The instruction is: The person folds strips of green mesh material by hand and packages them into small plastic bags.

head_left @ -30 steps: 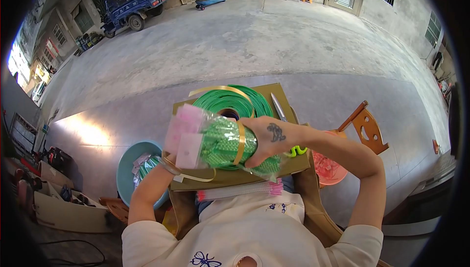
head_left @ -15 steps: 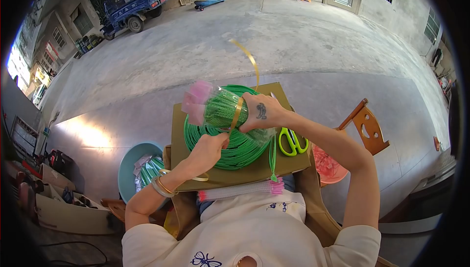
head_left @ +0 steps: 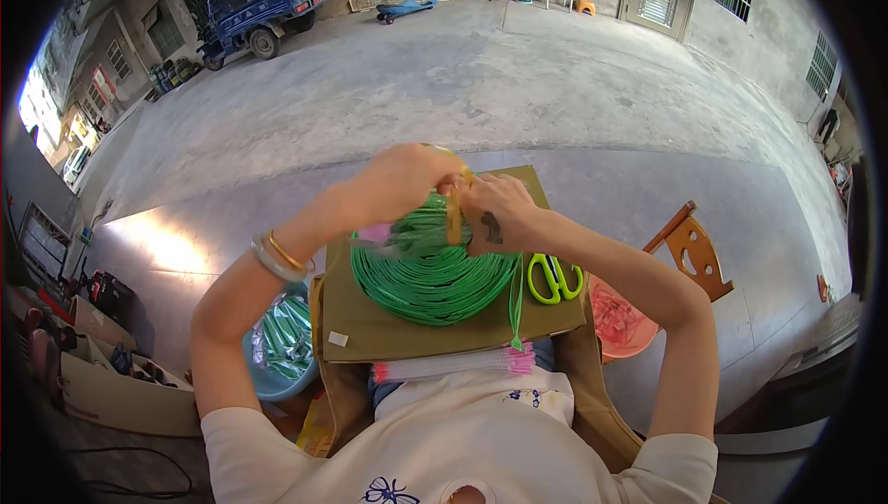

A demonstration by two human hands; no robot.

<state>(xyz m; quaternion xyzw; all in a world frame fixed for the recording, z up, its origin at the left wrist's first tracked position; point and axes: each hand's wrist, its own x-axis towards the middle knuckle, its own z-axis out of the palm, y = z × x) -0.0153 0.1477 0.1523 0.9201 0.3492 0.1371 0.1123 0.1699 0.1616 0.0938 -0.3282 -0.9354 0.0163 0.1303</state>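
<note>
My right hand (head_left: 502, 215) is closed round a bundle of green strands (head_left: 424, 227) in clear wrap with a pinkish end. A yellow strap (head_left: 453, 218) circles this bundle. At the top of the bundle, my left hand (head_left: 412, 178) is closed on the yellow strap, its fingertips close to my right thumb. Motion blurs the bundle's left end. Beneath both hands lies a large flat coil of green cord (head_left: 435, 287) on an olive board (head_left: 370, 338). Green-handled scissors (head_left: 555, 280) rest right of the coil, their blades mostly hidden by my right hand and arm.
Thin clear sticks with pink tips (head_left: 453, 363) lie along the board's near edge. A blue basin (head_left: 294, 388) of wrapped green bundles stands left; a pink basin (head_left: 638, 342) stands right by a wooden chair (head_left: 696, 259). A blue three-wheeled truck (head_left: 268, 9) is parked far off.
My left hand has moved up and away from me, from below the bundle to its top, carrying the strap end. The bundle has turned, and a white scrap now shows on the board.
</note>
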